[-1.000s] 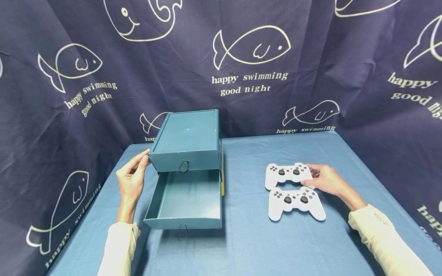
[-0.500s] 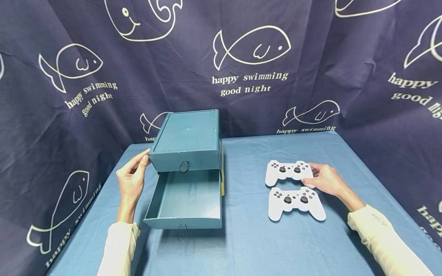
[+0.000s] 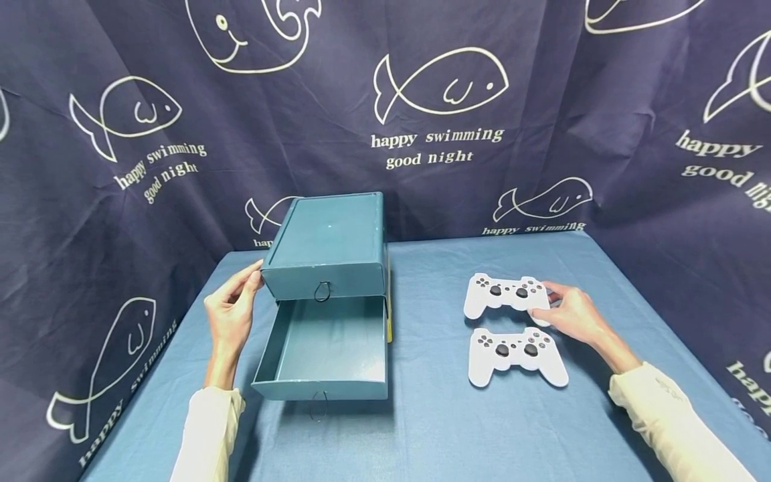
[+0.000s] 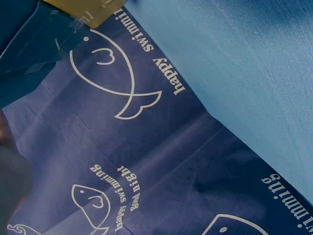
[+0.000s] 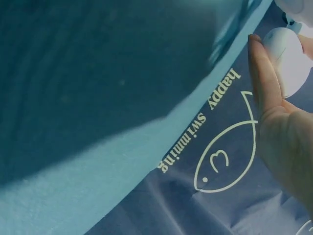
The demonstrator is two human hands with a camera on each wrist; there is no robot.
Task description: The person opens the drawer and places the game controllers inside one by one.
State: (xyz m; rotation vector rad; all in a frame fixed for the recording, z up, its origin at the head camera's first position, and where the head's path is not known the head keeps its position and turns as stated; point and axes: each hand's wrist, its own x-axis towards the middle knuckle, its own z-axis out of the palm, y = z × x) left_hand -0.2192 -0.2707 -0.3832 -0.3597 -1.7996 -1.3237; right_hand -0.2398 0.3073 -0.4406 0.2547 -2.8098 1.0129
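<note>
A teal two-drawer box (image 3: 328,231) stands left of the middle in the head view. Its lower drawer (image 3: 331,345) is pulled out and bare inside; the upper one is closed. My left hand (image 3: 231,311) holds the box's front left edge with thumb and fingers. On the right, my right hand (image 3: 575,313) grips the right handle of a white game controller (image 3: 495,294), which is tilted. Just in front of it a second white game controller (image 3: 512,355) lies on the cloth. The right wrist view shows fingers (image 5: 264,73) around the white handle (image 5: 291,61).
A blue cloth (image 3: 434,415) covers the table. Dark blue fabric (image 3: 440,194) with white fish and lettering hangs behind and at both sides. A yellow strip (image 3: 389,321) shows along the box's right side. Wire loop pulls (image 3: 322,291) hang on the drawer fronts.
The gripped controller has moved up and slightly right in the head view, opening a gap to the other controller, which stays put. My left hand and the box have hardly moved.
</note>
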